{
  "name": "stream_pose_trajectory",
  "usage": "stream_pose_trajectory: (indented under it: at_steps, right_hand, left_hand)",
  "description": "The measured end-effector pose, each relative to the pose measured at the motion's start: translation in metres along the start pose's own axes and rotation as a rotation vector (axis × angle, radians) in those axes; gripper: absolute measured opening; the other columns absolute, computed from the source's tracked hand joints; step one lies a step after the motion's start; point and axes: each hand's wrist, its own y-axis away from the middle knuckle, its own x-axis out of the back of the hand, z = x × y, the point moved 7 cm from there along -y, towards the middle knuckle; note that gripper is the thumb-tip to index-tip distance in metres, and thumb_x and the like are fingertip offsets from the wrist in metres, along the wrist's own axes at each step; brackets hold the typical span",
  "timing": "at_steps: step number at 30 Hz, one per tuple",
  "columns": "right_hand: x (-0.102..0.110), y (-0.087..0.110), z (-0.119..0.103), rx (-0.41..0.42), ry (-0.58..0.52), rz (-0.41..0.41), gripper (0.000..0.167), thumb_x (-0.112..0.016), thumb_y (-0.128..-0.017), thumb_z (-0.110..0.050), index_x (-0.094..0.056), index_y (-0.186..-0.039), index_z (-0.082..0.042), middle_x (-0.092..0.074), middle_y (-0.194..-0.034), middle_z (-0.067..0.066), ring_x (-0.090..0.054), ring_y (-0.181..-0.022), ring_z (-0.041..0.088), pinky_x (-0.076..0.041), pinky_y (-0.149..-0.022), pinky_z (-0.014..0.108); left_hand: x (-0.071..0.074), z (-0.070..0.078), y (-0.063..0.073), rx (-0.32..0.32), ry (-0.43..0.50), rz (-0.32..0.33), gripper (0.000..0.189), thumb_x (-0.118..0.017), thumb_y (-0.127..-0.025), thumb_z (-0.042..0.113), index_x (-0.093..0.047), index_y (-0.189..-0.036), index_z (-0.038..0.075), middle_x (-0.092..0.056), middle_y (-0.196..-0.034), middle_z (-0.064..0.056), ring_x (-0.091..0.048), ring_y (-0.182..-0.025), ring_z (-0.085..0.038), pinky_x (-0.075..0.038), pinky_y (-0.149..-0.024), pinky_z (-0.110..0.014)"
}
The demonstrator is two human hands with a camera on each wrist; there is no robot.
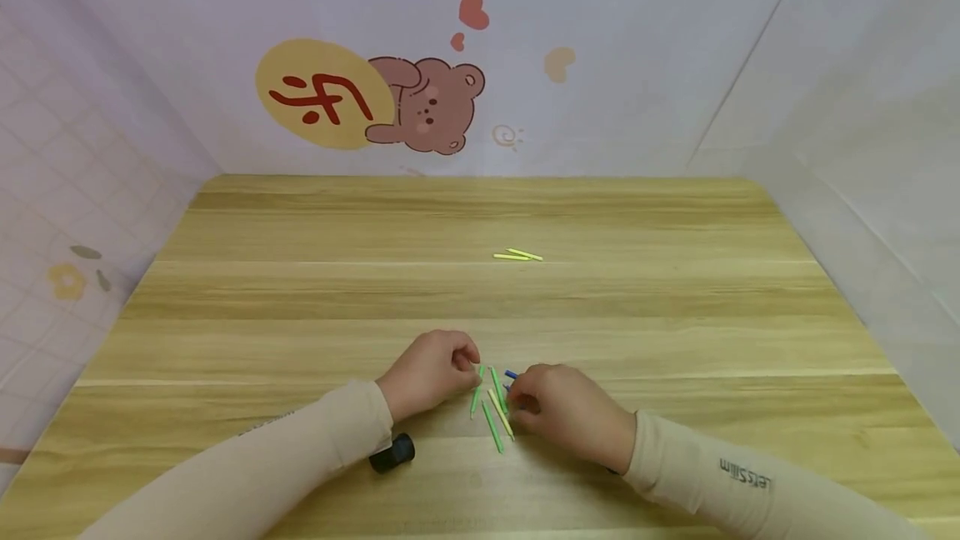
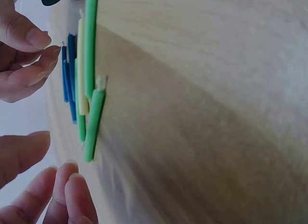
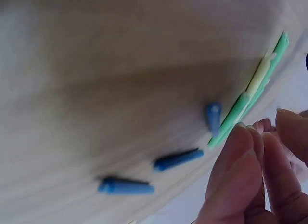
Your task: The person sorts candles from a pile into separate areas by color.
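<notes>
On the near middle of the table, green sticks and one yellow stick are lying between the left hand and the right hand. Both are holding nothing, thumb apart from fingers; blue sticks are lying near the right hand.

Behind the wood-grain table, a pale wall bears a cartoon bear.
</notes>
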Motion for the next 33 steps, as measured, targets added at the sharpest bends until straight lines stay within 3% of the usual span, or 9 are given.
stream_pose_trajectory:
  at_steps: [6, 13, 22, 33]
  right_hand:
    - [-0.007, -0.001, -0.006, 0.013, 0.029, -0.003, 0.017, -0.065, -0.075, -0.003, -0.059, -0.068, -0.017, -0.039, -0.061, -0.015, -0.038, -0.061, 0.002, -0.035, -0.057, 0.018]
    - [-0.013, -0.005, -0.006, -0.046, 0.03, -0.037, 0.005, -0.07, -0.076, -0.008, -0.067, -0.076, -0.011, -0.044, -0.061, -0.014, -0.042, -0.06, 0.001, -0.04, -0.06, 0.02]
    - [-0.019, -0.008, -0.005, -0.084, 0.075, -0.078, 0.023, -0.076, -0.075, -0.016, -0.056, -0.065, -0.017, -0.043, -0.056, -0.012, -0.038, -0.054, 0.003, -0.035, -0.053, 0.022]
    - [-0.019, -0.01, -0.011, -0.069, 0.095, -0.061, 0.022, -0.073, -0.073, -0.01, -0.056, -0.06, -0.016, -0.044, -0.052, -0.013, -0.035, -0.049, 0.001, -0.032, -0.05, 0.021]
  left_hand:
    - [-0.003, -0.002, -0.001, 0.021, -0.026, -0.006, 0.013, -0.073, -0.078, 0.003, -0.064, -0.087, 0.006, -0.057, -0.075, 0.002, -0.051, -0.071, -0.012, -0.044, -0.067, -0.026]
    - [-0.004, -0.003, -0.002, 0.019, -0.058, -0.009, 0.014, -0.075, -0.078, 0.005, -0.064, -0.086, 0.006, -0.057, -0.075, 0.002, -0.051, -0.071, -0.012, -0.044, -0.067, -0.027]
    - [-0.004, -0.002, -0.003, 0.018, -0.074, -0.021, 0.013, -0.075, -0.078, 0.005, -0.064, -0.085, 0.006, -0.057, -0.075, 0.002, -0.051, -0.072, -0.013, -0.044, -0.068, -0.028]
    - [-0.006, -0.001, -0.003, 0.032, -0.093, -0.041, 0.014, -0.077, -0.077, 0.005, -0.064, -0.083, 0.007, -0.055, -0.072, 0.002, -0.05, -0.069, -0.013, -0.043, -0.066, -0.027]
